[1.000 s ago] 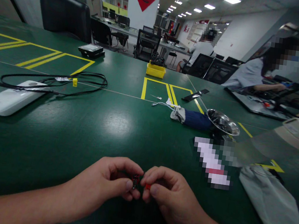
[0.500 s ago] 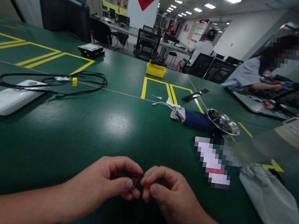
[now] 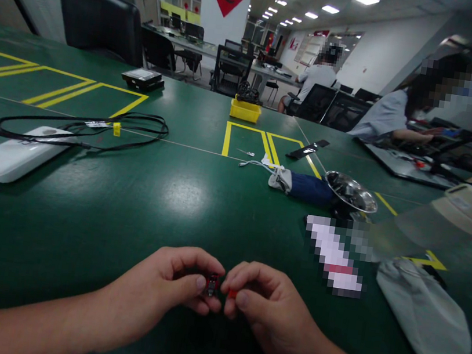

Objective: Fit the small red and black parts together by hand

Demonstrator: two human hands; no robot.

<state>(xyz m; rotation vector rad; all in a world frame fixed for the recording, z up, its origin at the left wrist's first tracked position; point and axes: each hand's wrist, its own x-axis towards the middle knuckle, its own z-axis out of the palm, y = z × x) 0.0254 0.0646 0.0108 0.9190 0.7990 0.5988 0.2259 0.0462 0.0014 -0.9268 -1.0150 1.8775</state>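
Observation:
Low in the head view, my left hand [image 3: 179,283] pinches a small dark and red part [image 3: 212,284] between thumb and fingers. Its exact kind is too small to make out. Close beside it, my right hand [image 3: 263,298] is closed on a small red piece [image 3: 232,294], mostly covered by thumb and fingertips. A narrow gap separates the two pieces. Both hands are just above the front of the green table [image 3: 132,227].
At left a black cable [image 3: 134,148] lies across a white power bank [image 3: 14,160]. To the right are a pixelated phone [image 3: 334,255], a grey pouch [image 3: 422,320], a metal bowl [image 3: 352,192] and a blue pouch [image 3: 311,189]. A yellow bin [image 3: 245,111] stands farther back.
The dark and red part in my left hand has turned slightly and shows more of its face. My right hand has hardly moved. The view has shifted slightly.

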